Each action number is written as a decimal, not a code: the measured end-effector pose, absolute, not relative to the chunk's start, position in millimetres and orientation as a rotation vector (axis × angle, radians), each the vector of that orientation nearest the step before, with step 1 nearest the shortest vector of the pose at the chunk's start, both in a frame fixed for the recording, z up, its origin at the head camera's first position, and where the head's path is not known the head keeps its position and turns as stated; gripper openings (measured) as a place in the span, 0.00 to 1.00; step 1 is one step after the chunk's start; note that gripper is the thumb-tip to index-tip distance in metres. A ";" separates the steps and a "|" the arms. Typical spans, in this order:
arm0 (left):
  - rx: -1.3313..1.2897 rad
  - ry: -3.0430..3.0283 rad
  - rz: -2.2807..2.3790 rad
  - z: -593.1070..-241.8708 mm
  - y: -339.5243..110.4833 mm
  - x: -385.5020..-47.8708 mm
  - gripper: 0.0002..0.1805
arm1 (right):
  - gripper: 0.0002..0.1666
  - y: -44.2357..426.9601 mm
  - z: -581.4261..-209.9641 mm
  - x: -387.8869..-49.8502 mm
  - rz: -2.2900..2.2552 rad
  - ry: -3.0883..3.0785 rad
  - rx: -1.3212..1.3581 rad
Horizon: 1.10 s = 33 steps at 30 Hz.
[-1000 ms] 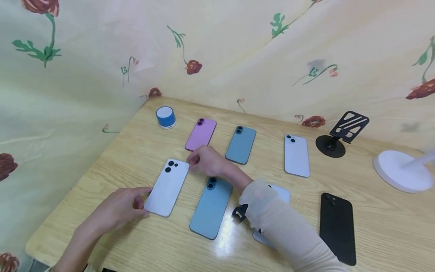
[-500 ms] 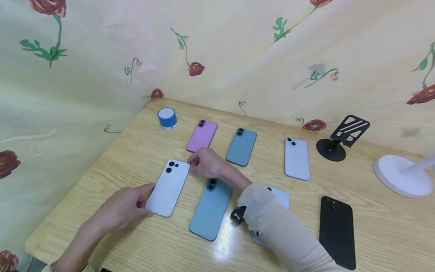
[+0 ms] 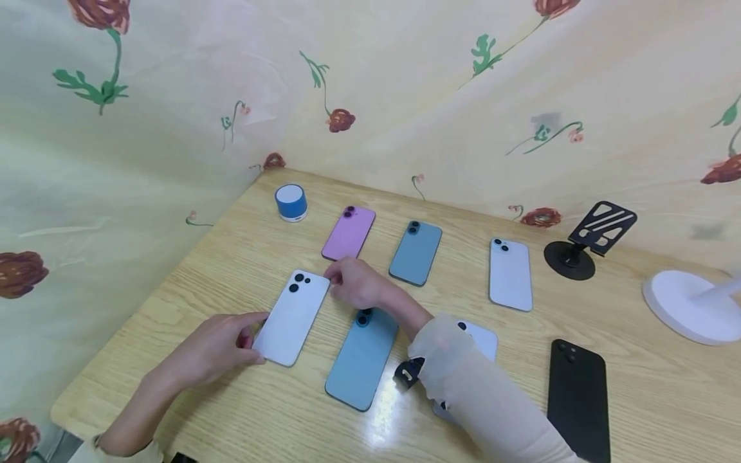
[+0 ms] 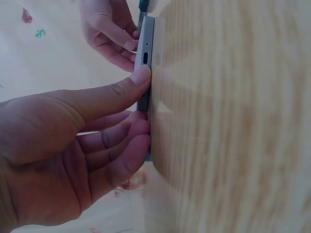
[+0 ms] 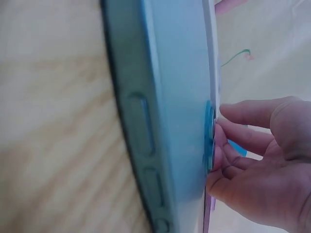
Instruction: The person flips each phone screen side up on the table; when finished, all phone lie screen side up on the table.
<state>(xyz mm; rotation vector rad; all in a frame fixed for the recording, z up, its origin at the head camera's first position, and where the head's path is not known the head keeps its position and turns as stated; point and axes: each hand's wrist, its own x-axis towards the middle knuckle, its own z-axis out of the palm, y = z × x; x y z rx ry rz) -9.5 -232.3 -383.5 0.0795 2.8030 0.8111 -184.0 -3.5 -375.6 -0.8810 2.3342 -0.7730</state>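
Left fingers pinch white phone; right fingers bent, hold unclear; sleeve half-hides pale phone.

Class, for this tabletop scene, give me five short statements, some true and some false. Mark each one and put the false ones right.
1. The left hand touches the white three-camera phone. True.

2. The purple phone lies left of the blue-and-white cylinder in the head view. False: the purple phone lies right of the cylinder.

3. The right sleeve hides part of a pale phone in the head view. True.

4. The black stand has a phone on it. False: the black stand bears no phone.

5. The black phone shows its camera side. True.
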 end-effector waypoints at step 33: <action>0.199 2.736 0.717 -377.8 -231.8 -22.4 0.40 | 0.26 21.2 -386.1 -195.8 -1.314 2.005 -0.608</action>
